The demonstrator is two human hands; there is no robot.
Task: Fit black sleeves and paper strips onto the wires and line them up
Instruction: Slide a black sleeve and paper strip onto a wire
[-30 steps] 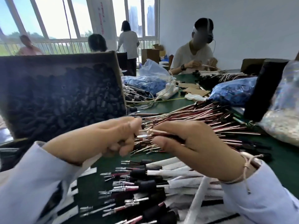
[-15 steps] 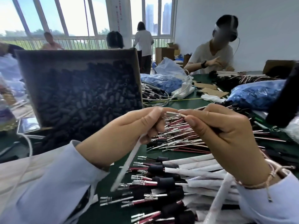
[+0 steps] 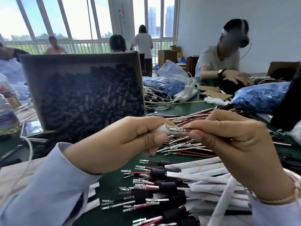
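Note:
Raised above the green table, my left hand (image 3: 123, 142) pinches the end of a white paper strip (image 3: 161, 128). My right hand (image 3: 232, 144) pinches a red wire (image 3: 187, 130) just behind its metal terminals, whose tips meet the strip's mouth. A tilted cardboard box of black sleeves (image 3: 91, 98) stands behind my left hand. A loose pile of bare red and white wires (image 3: 192, 144) lies under my hands. Below them, finished wires with black sleeves and paper strips (image 3: 171, 186) lie side by side in a row.
Bags of blue parts (image 3: 260, 97) sit at the back right, and another blue bag (image 3: 164, 84) lies beside a white power strip (image 3: 185, 95). A person works across the table (image 3: 223, 62). A black object (image 3: 288, 101) stands at the right edge. White cable (image 3: 29, 154) runs at left.
The paper strip hung loose from my left hand half a second ago; now its end is brought up against the wire's terminals. Both hands have come closer to the camera.

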